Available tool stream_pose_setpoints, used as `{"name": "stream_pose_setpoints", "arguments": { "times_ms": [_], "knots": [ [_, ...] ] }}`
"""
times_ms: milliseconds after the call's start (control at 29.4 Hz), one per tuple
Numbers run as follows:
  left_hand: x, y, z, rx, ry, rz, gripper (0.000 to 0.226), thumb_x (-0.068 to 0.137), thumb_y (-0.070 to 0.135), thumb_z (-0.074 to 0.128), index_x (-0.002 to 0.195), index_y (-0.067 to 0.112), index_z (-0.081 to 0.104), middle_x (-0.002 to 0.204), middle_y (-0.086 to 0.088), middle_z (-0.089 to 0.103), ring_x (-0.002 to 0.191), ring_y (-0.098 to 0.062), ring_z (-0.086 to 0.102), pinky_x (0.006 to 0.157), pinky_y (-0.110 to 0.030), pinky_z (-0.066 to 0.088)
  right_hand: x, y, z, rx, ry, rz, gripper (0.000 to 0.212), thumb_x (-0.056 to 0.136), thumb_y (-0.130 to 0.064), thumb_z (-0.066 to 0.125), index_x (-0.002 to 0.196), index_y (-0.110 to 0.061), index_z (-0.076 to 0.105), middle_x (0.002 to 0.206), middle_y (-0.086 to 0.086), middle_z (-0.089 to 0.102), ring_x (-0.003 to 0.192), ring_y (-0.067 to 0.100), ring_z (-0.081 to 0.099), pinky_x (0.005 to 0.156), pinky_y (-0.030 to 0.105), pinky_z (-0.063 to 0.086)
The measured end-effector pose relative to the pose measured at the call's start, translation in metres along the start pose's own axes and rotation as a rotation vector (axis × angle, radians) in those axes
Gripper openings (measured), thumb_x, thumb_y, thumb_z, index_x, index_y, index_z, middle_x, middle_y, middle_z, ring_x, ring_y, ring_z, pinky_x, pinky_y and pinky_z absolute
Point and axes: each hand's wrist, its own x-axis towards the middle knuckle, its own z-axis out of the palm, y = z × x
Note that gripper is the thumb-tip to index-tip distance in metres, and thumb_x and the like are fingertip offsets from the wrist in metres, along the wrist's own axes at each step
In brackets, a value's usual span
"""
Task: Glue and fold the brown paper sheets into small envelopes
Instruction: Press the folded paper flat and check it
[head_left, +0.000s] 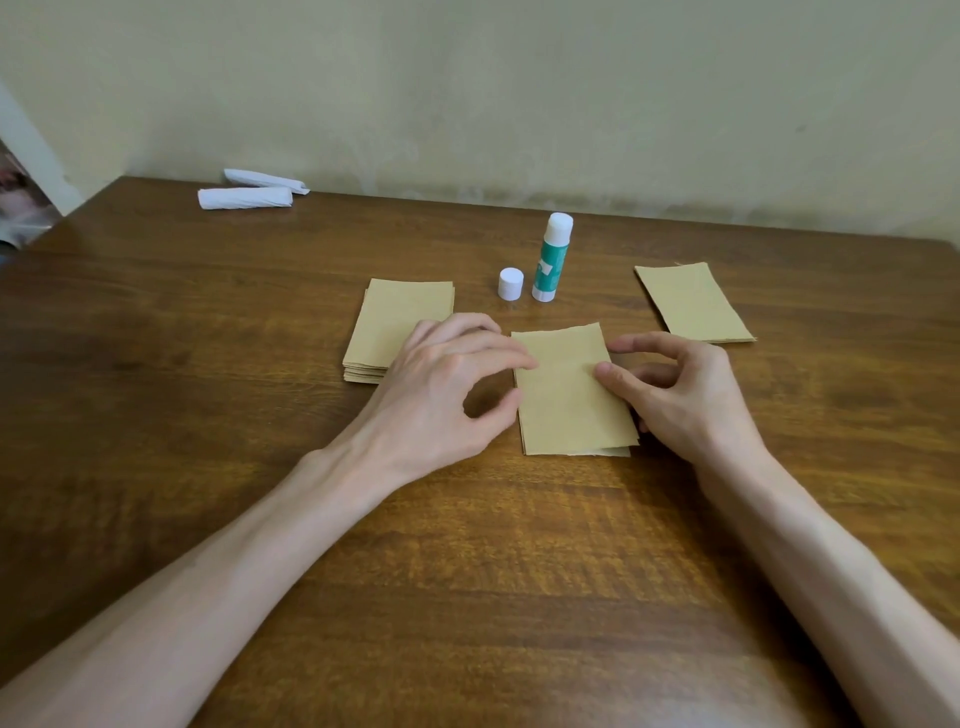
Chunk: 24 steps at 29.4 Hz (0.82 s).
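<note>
The folded sheet (569, 400) lies flat on the table (467, 571) right in front of me, between my two hands, with a lower layer peeping out along its near edge. My left hand (447, 387) comes in from the left with its fingers curled. The forefinger tip rests on the sheet's left edge and the thumb is just beside that edge, but I cannot tell whether they pinch it. My right hand (680, 387) has its thumb pressed on top near the right edge and its fingers tucked against that edge, so it holds the paper there.

The stack of sheets (397, 325) is to the left, partly under my left hand. A thinner pile (693, 304) lies to the far right. The glue stick (553, 257) stands open beyond the work, its cap (510, 283) just beside it.

This paper looks thin and very light. I expect it to slide on the smooth wood and crease at any hard pinch, so I would pin it at the edges with flat fingertips and lift only by a corner. Fresh glue may let the layers creep.
</note>
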Motion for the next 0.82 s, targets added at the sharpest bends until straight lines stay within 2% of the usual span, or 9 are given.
{"name": "stream_pose_setpoints", "arguments": {
  "times_ms": [170, 306, 511, 681, 749, 817],
  "knots": [
    [-0.001, 0.001, 0.003, 0.006, -0.063, 0.015, 0.039, 0.095, 0.044, 0.066, 0.13, 0.029, 0.072, 0.129, 0.02, 0.068, 0.13, -0.003, 0.05, 0.109, -0.032, 0.034, -0.002, 0.001, 0.001, -0.009, 0.029, -0.029, 0.028, 0.089, -0.039, 0.083, 0.116, -0.034, 0.073, 0.081, -0.011, 0.079, 0.081, 0.005, 0.073, 0.079, 0.033, 0.059],
    [0.0, 0.004, 0.003, 0.029, -0.096, 0.029, 0.043, 0.096, 0.052, 0.057, 0.13, 0.031, 0.072, 0.128, 0.021, 0.068, 0.13, -0.003, 0.049, 0.108, -0.026, 0.029, -0.002, 0.0, 0.002, -0.012, 0.032, -0.035, 0.029, 0.09, -0.038, 0.083, 0.117, -0.036, 0.072, 0.081, -0.01, 0.079, 0.083, 0.004, 0.074, 0.075, 0.03, 0.059],
    [0.001, 0.005, 0.005, 0.021, -0.149, 0.019, 0.053, 0.093, 0.065, 0.051, 0.127, 0.031, 0.072, 0.128, 0.02, 0.064, 0.125, 0.001, 0.052, 0.109, -0.024, 0.029, -0.004, 0.001, 0.004, -0.061, 0.045, -0.078, 0.026, 0.09, -0.038, 0.082, 0.114, -0.035, 0.073, 0.082, -0.009, 0.079, 0.082, 0.0, 0.073, 0.072, 0.023, 0.053],
    [0.003, 0.007, 0.003, 0.005, -0.16, -0.006, 0.051, 0.091, 0.064, 0.058, 0.128, 0.032, 0.072, 0.129, 0.022, 0.061, 0.118, 0.002, 0.053, 0.11, -0.023, 0.029, -0.01, 0.001, 0.004, -0.242, 0.102, -0.256, 0.01, 0.092, -0.035, 0.081, 0.1, -0.033, 0.077, 0.082, -0.014, 0.074, 0.082, -0.005, 0.068, 0.071, 0.014, 0.054],
    [0.003, 0.007, 0.003, 0.008, -0.166, -0.007, 0.051, 0.091, 0.064, 0.057, 0.128, 0.032, 0.072, 0.129, 0.023, 0.061, 0.118, 0.001, 0.054, 0.111, -0.025, 0.03, -0.011, 0.002, 0.004, -0.339, 0.116, -0.336, 0.007, 0.092, -0.033, 0.081, 0.097, -0.032, 0.078, 0.081, -0.015, 0.07, 0.079, 0.001, 0.066, 0.07, 0.02, 0.055],
    [0.002, 0.007, 0.003, 0.008, -0.175, -0.023, 0.051, 0.091, 0.064, 0.058, 0.129, 0.033, 0.071, 0.13, 0.023, 0.059, 0.117, -0.002, 0.054, 0.11, -0.023, 0.03, -0.008, 0.005, 0.004, -0.449, 0.109, -0.4, 0.008, 0.092, -0.032, 0.08, 0.1, -0.031, 0.078, 0.085, -0.014, 0.066, 0.079, 0.008, 0.063, 0.072, 0.034, 0.059]
  ]
}}
